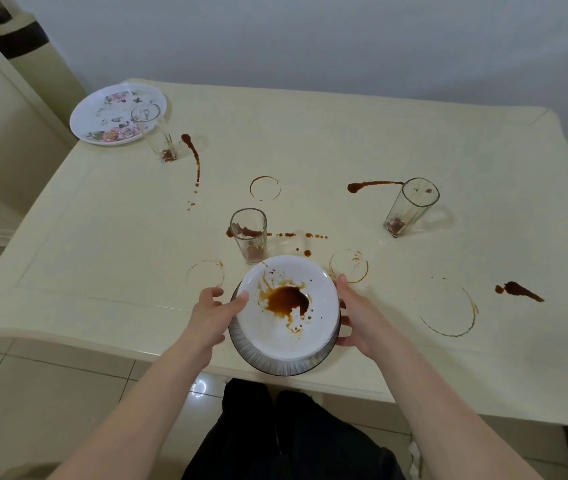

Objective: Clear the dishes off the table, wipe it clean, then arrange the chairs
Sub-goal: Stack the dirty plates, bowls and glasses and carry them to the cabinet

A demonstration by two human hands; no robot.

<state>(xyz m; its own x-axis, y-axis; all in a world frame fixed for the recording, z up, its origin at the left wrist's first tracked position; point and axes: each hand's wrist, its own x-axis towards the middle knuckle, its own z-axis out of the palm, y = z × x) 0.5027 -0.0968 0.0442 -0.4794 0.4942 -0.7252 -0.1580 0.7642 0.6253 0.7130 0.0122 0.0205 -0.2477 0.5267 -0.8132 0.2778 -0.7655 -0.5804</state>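
Both hands, left hand (211, 311) at nine o'clock, right hand (357, 320) at three, curl round the stacked plates (293, 306) — stiff, breakable, sauce-slick, best held level by the rims.

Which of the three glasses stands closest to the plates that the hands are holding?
The middle glass, just beyond the stained white plate. The other two stand far off, by the floral plate and at right.
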